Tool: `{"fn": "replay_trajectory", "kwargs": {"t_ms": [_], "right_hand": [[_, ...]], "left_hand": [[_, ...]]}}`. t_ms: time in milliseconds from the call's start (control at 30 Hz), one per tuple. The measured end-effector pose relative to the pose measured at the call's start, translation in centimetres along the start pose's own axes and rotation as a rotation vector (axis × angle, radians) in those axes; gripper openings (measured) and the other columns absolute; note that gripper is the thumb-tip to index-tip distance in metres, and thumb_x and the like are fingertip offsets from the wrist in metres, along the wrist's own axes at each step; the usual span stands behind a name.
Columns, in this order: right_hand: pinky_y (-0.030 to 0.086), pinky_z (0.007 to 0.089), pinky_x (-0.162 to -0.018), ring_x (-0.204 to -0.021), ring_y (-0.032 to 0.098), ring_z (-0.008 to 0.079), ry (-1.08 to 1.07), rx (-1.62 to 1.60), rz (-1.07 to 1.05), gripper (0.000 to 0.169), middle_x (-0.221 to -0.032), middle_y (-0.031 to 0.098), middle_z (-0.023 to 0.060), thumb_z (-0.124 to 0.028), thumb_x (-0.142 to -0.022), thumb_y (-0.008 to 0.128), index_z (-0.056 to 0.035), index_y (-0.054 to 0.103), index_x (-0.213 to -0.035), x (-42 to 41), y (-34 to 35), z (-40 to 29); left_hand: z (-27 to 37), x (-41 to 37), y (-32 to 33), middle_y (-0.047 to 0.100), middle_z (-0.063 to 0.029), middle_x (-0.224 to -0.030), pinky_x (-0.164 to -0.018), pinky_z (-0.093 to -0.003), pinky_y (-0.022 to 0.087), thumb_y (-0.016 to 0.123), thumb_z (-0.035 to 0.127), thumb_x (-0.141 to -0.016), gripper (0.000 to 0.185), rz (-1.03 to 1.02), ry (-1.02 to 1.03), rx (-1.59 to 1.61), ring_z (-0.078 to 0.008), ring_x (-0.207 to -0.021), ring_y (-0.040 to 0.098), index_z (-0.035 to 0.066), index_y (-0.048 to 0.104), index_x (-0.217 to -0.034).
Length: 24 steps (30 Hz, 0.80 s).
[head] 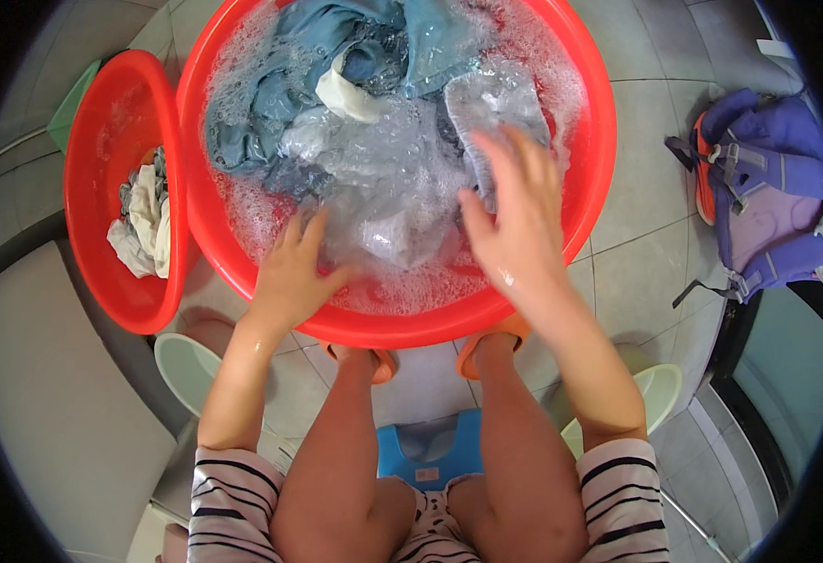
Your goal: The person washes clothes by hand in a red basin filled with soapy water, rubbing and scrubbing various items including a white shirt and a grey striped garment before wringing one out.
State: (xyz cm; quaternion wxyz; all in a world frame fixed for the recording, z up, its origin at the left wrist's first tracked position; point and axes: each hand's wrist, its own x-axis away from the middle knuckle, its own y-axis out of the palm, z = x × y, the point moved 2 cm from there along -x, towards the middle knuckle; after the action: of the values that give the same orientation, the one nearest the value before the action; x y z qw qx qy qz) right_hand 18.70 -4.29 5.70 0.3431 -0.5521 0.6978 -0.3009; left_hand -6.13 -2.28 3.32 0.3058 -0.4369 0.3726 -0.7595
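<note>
A large red plastic basin [401,329] full of sudsy water stands in front of me. Blue-grey fabric [253,116] lies heaped along its far left side, with a white piece of cloth [346,95] showing on top. Pale grey wet cloth [390,169] floats across the middle. My left hand [295,271] is over the near left part of the basin, fingers spread and holding nothing. Over the right part, my right hand [520,211] is blurred, its fingers apart beside a grey ribbed cloth edge [469,137]; whether the fingertips touch it I cannot tell.
A smaller red basin [95,211] on the left holds white and grey cloths [145,218]. Pale green basins [186,366] [661,394] sit low on either side. A purple backpack [770,190] lies at right. Under me is a blue plastic stool [429,461]; the floor is grey tile [640,274].
</note>
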Motion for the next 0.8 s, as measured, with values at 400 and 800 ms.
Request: {"fn": "replay_trajectory", "kwargs": {"t_ms": [400, 800], "right_hand": [[0.025, 0.0413, -0.108, -0.132, 0.032, 0.0250, 1.376, -1.642, -0.605, 0.078, -0.145, 0.033, 0.0101, -0.060, -0.083, 0.056, -0.0100, 0.035, -0.139, 5.7, 11.7, -1.1], [0.047, 0.0303, -0.078, -0.090, 0.059, 0.0145, 0.551, -1.748, -0.651, 0.036, -0.097, 0.061, 0.0038, -0.028, -0.093, 0.050, 0.0012, 0.057, -0.113, 2.7, 10.8, -3.3]], "left_hand": [[-0.3, -4.9, 2.9, 0.061, -0.0162, -0.110, -0.082, -0.0390, 0.049, 0.066, 0.012, -0.075, 0.046, -0.417, -0.204, 0.853, -0.0276, -0.092, 0.062, 0.000, 0.054, -0.118], [8.3, -0.1, -0.6, 0.064, -0.0138, -0.074, -0.054, -0.0359, 0.049, 0.072, 0.021, -0.075, 0.023, 0.197, 0.287, 0.438, -0.0322, -0.060, 0.062, 0.002, 0.066, -0.087]]}}
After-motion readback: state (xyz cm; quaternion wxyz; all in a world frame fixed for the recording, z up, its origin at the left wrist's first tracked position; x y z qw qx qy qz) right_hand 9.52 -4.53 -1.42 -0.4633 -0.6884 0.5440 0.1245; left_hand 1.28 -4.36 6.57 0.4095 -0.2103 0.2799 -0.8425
